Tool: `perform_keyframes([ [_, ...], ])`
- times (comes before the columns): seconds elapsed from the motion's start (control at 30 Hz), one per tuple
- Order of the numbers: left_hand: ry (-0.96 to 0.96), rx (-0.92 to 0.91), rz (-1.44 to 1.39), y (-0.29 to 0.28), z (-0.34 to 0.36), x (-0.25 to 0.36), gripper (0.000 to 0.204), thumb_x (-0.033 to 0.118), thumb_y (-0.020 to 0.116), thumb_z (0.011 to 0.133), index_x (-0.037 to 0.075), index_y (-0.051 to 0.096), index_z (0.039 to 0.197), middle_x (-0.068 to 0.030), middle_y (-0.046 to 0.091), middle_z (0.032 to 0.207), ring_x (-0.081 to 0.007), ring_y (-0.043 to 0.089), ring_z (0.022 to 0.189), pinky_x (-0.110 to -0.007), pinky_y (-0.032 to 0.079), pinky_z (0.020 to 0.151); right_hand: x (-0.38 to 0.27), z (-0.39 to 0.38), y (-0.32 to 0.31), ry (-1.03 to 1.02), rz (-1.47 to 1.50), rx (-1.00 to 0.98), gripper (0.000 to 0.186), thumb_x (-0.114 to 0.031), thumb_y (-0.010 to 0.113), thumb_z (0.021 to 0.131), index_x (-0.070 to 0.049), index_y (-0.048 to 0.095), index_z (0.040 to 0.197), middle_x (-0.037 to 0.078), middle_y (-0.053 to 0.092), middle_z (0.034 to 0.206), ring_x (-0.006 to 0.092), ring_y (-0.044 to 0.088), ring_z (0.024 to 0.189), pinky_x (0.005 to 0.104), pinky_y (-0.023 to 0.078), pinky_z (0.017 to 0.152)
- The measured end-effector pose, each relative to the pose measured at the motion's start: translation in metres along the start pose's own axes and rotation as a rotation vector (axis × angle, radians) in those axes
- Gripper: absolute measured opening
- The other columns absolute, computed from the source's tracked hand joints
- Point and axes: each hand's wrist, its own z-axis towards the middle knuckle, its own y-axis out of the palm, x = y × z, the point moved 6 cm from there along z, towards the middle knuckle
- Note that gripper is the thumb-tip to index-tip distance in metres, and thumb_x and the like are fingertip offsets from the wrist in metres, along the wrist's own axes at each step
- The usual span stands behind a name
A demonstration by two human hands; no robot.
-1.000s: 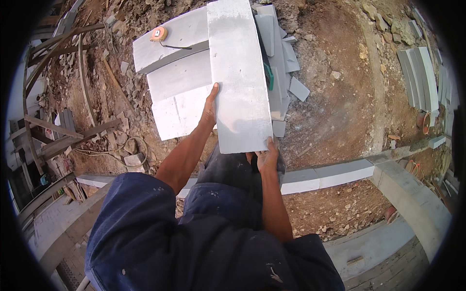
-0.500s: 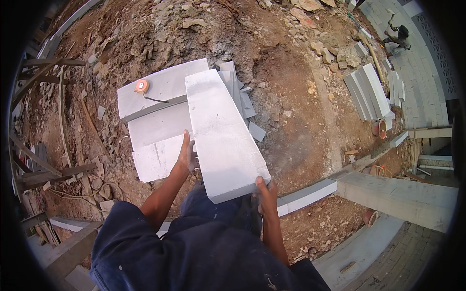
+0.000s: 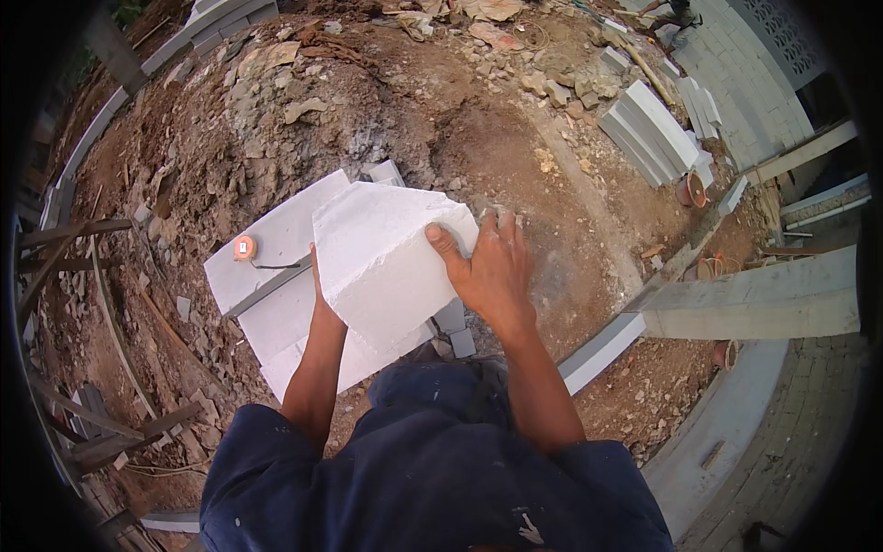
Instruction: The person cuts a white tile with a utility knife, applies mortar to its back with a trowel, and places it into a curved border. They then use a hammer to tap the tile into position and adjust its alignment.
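Note:
A white aerated concrete block [image 3: 395, 262] is held up in front of me, tilted so that one end face and a long face show. My right hand [image 3: 497, 271] grips its right edge, thumb on the near face and fingers over the far side. Against the block's left side lies my left hand [image 3: 317, 285]; most of its fingers are hidden behind the block. Beneath it, more pale blocks [image 3: 276, 317] lie side by side on the ground. An orange tape measure [image 3: 245, 247] with a dark strap rests on the farthest one [image 3: 285, 221].
Rubble and red soil [image 3: 303, 110] spread ahead. Stacked blocks [image 3: 648, 133] stand at the right, near a concrete beam [image 3: 754, 294] and a low block row [image 3: 602, 350]. Wooden poles [image 3: 110, 322] lean at the left. Another person [image 3: 679, 14] is at the far right.
The block has been turned and tipped up, so its end now faces me. My right hand has moved from its near corner up to its right edge. The view has shifted.

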Motion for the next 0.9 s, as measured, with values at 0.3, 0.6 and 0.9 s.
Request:
perform_keyframes([
  [0.3,-0.134,0.024,0.261,-0.041,0.046,0.045,0.071,0.058,0.033,0.096,0.009,0.039,0.146,-0.0169,0.049,0.142,-0.0373,0.051,0.126,-0.051,0.043,0.103,-0.048,0.067,0.015,-0.003,0.595,-0.016,0.072,-0.066,0.066,0.081,0.004,0.067,0.099,0.022,0.067,0.082,0.0403,0.069,0.076,0.0499,0.054,0.065],
  [0.6,-0.24,0.023,0.39,-0.044,0.08,0.043,0.069,0.055,0.032,0.096,0.007,0.041,0.145,-0.0172,0.05,0.141,-0.0379,0.051,0.125,-0.051,0.043,0.103,0.025,0.083,0.032,0.139,0.667,-0.074,0.081,-0.077,0.065,0.072,0.001,0.07,0.091,0.021,0.068,0.076,0.0376,0.07,0.076,0.0469,0.054,0.069],
  [0.9,-0.236,0.351,0.737,-0.03,0.158,-0.003,0.072,0.049,0.035,0.087,0.006,0.042,0.144,-0.0168,0.049,0.142,-0.0395,0.05,0.124,-0.058,0.04,0.1,0.206,0.073,0.087,0.448,1.216,-0.438,0.093,-0.077,0.065,0.07,0.01,0.067,0.103,0.026,0.069,0.092,0.0357,0.069,0.088,0.0411,0.053,0.079],
])
